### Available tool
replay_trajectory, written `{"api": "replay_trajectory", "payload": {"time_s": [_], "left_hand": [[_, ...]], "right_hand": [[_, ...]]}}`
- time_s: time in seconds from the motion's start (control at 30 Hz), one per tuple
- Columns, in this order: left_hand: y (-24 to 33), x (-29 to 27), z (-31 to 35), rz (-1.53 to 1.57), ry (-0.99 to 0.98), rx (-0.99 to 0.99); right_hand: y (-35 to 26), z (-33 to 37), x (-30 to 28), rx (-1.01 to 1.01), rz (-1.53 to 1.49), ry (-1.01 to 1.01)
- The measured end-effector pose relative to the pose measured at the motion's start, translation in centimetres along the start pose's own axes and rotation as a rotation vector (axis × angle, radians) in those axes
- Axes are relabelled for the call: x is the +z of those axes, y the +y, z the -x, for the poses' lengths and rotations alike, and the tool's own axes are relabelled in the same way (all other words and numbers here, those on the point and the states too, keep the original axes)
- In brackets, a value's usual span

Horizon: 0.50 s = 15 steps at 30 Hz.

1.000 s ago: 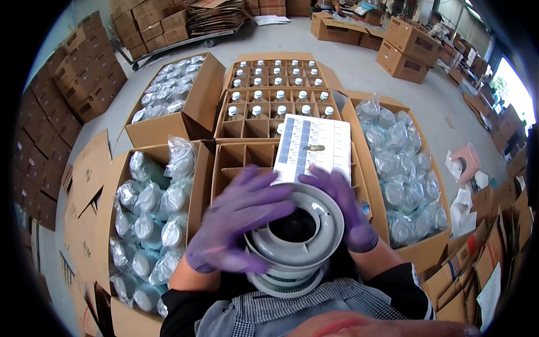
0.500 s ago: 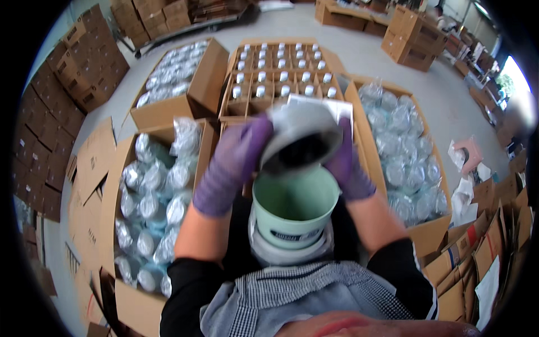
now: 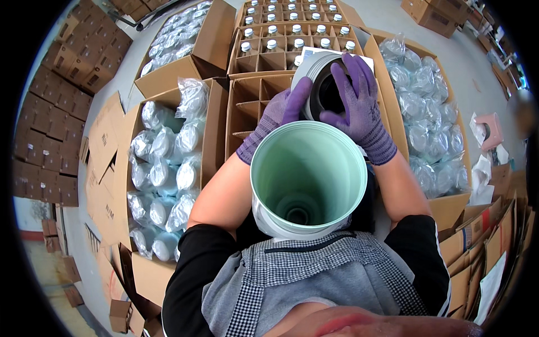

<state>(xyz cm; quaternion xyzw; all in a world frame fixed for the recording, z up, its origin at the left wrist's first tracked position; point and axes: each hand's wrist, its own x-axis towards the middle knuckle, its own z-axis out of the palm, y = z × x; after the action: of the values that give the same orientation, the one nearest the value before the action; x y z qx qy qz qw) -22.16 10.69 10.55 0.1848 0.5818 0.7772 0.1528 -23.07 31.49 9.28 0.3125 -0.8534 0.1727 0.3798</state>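
Both hands wear purple gloves. The left hand (image 3: 281,115) grips the left and lower side of a grey ring-shaped part (image 3: 315,73), with its thumb against the edge. The right hand (image 3: 359,101) holds the same part from the right; its fingers are spread and curve over the dark opening. The part is tilted and located at the upper centre of the frame, just beyond the far rim of a pale green cylinder (image 3: 309,174). Contact between part and rim cannot be determined.

The cylinder occupies the centre of the frame, mouth upward, close to the front of the person's checked apron (image 3: 303,264). A dark round recess is visible at its base.

Surrounding items are arranged as follows. Upper centre: a divided carton of bottles (image 3: 272,45) with pale caps. Centre, left of the hands: a carton with cardboard dividers (image 3: 252,92). Behind the right hand: a white box (image 3: 368,63), partly hidden. Left of centre and right of centre: cartons holding plastic-wrapped items (image 3: 163,168). Far left: stacked brown cartons (image 3: 62,118). Right edge: a pink stool (image 3: 492,132) on the floor. Lower right: folded cardboard (image 3: 477,241).
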Motion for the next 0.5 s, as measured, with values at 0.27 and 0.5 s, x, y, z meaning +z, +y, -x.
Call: {"api": "replay_trajectory", "payload": {"time_s": [0.27,0.5], "left_hand": [[-1.8,0.6,-0.7,-0.017,-0.066,0.227],[-0.6,1.3,0.3,0.227,-0.032,0.191]], "right_hand": [[0.1,-1.2,2.0,0.185,-0.412,0.219],[-1.3,-3.2,0.5,0.17,-0.448,0.185]]}}
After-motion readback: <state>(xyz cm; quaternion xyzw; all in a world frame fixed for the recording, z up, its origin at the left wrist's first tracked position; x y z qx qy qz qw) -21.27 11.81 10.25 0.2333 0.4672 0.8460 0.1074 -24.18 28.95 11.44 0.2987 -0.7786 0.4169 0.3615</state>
